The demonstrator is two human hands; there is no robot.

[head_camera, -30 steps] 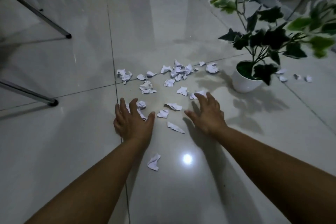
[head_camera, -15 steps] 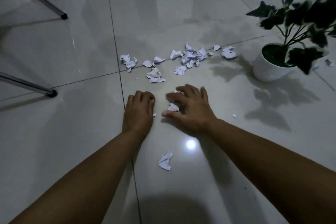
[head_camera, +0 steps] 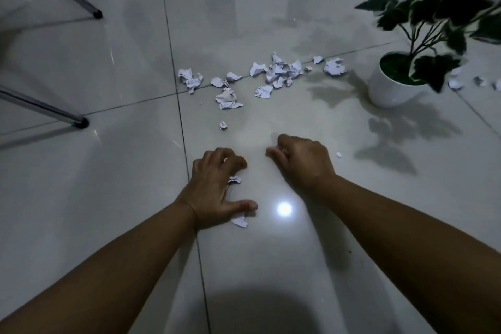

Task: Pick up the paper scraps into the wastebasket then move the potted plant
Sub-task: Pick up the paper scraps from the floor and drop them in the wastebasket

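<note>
Scraps (head_camera: 273, 73) (crumpled) beyond both hands (head_camera: 217, 187)

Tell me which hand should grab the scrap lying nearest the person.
Left. The left hand already has its thumb right beside that scrap, with curled fingers over another small piece. The right hand is fisted farther away, apparently already holding scraps, though none show.

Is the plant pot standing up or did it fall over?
Standing up. The white pot sits flat on the floor, with its stems rising.
</note>
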